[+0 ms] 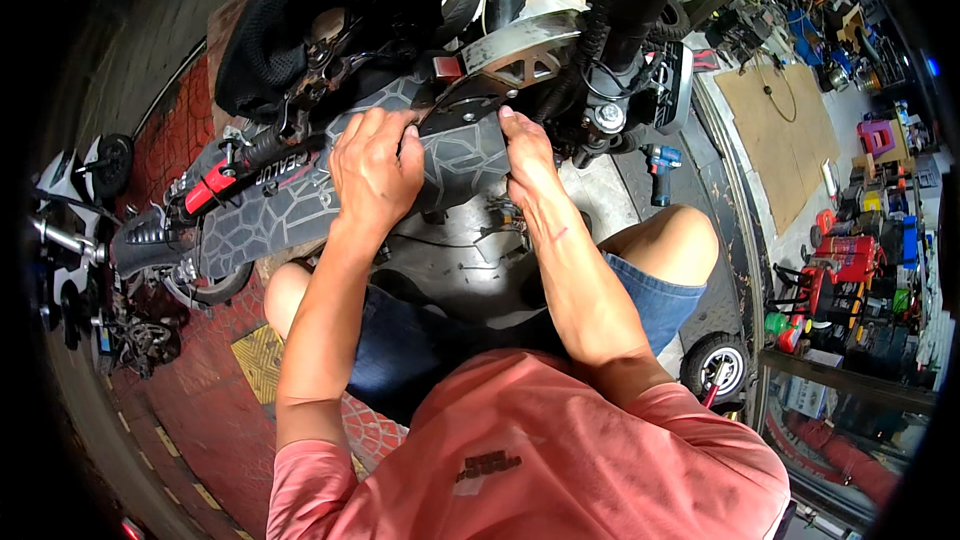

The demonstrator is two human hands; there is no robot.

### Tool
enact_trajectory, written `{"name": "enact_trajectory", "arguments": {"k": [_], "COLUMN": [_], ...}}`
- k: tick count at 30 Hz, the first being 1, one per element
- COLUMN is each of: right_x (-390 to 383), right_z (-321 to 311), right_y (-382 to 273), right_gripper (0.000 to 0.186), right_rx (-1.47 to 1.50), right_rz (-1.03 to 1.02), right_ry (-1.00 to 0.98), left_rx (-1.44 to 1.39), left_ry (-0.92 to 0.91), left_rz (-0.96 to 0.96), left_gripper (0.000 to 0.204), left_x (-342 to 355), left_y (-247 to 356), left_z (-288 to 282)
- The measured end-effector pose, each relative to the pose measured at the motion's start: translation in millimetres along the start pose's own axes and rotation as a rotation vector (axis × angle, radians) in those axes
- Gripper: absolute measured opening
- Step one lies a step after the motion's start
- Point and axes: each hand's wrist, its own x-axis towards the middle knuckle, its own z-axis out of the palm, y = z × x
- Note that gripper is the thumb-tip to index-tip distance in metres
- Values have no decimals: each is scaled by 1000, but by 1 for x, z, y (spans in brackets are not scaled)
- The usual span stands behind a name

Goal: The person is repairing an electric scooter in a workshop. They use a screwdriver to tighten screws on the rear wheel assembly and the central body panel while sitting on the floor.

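An electric scooter lies across in front of me, its dark deck (270, 205) covered with a pale cracked-pattern grip mat. My left hand (375, 165) rests on the deck mat, knuckles up and fingers curled; its fingertips are hidden, and what they grip cannot be made out. At the deck's right end is my right hand (528, 155), closed round the edge with its thumb on top and its other fingers mostly out of sight. Between and beyond both hands sits a black plate (465, 115) with bolt heads. A worn, curved rear fender (530, 40) rises behind it.
A blue-and-black cordless driver (661, 172) lies on the ground right of the scooter. Near my right knee is a small wheel (716, 365). Brown cardboard (775, 145) and cluttered tools fill the right side. A black scooter seat (270, 50) stands beyond the deck.
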Motion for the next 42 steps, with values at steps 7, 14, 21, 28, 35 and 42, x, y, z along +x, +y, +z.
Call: {"name": "enact_trajectory", "arguments": {"k": [7, 14, 21, 28, 35, 42], "right_x": [25, 8, 37, 39, 20, 38], "right_z": [-9, -2, -22, -24, -17, -24], "right_y": [3, -10, 14, 11, -3, 24], "right_gripper": [32, 29, 27, 33, 40, 35], "right_rx": [-59, 166, 149, 19, -230, -572], "right_rz": [58, 301, 174, 183, 48, -360], "right_ry": [-36, -63, -113, -120, -152, 53], "left_rx": [10, 30, 29, 21, 14, 24], "left_ry": [-16, -19, -42, -58, -89, -73], "left_rz": [-25, -33, -23, 4, -20, -4], "left_gripper": [16, 16, 16, 16, 19, 18], "left_x": [2, -1, 1, 3, 3, 5], "left_y": [-2, -5, -1, 1, 0, 3], "left_z": [2, 3, 5, 7, 4, 7]}}
